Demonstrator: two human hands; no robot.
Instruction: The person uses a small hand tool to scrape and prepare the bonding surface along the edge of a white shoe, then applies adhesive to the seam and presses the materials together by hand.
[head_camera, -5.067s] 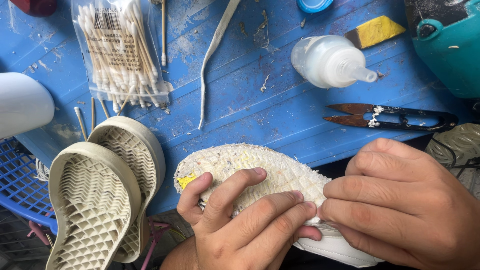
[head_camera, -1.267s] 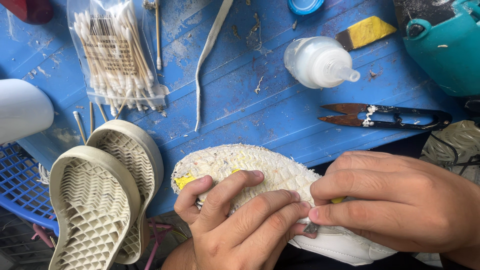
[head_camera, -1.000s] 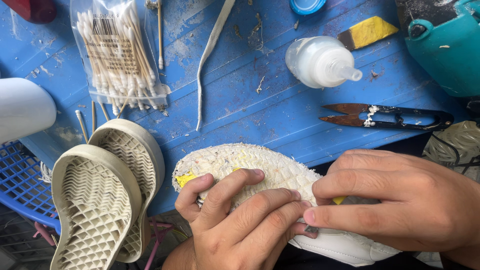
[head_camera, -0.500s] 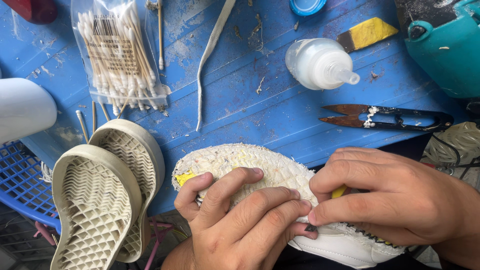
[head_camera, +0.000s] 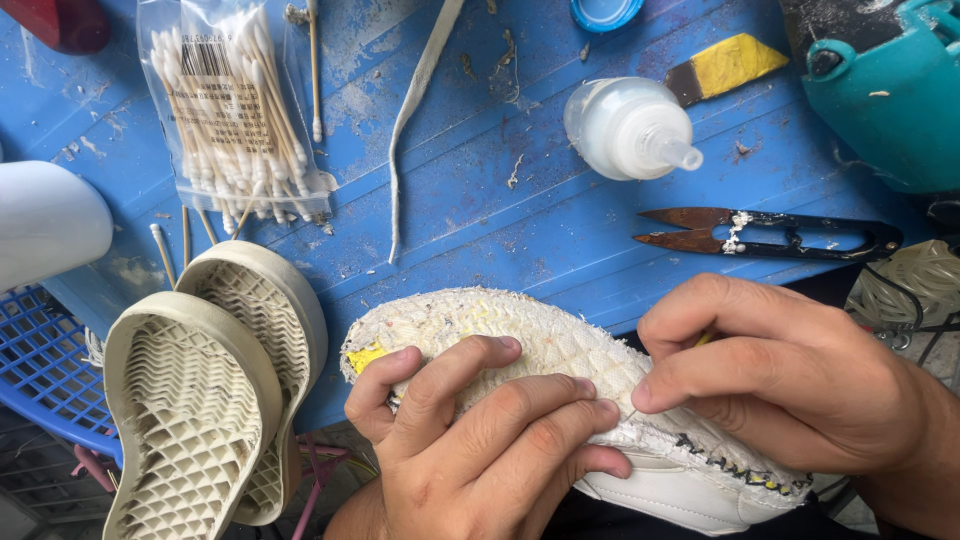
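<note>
L hand (head_camera: 490, 440) grips upturned shoe (head_camera: 520, 335); R hand (head_camera: 780, 375) pinches its edge.

Soles (head_camera: 215, 400) lie left of the shoe (head_camera: 560, 350); snips (head_camera: 770, 232) lie behind it.

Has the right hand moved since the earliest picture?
Yes. The right hand has slid left along the shoe, toward the left hand.

Likely a shoe-repair workshop: loose soles (head_camera: 200, 400), glue bottle (head_camera: 625, 128), snips (head_camera: 770, 232).
</note>
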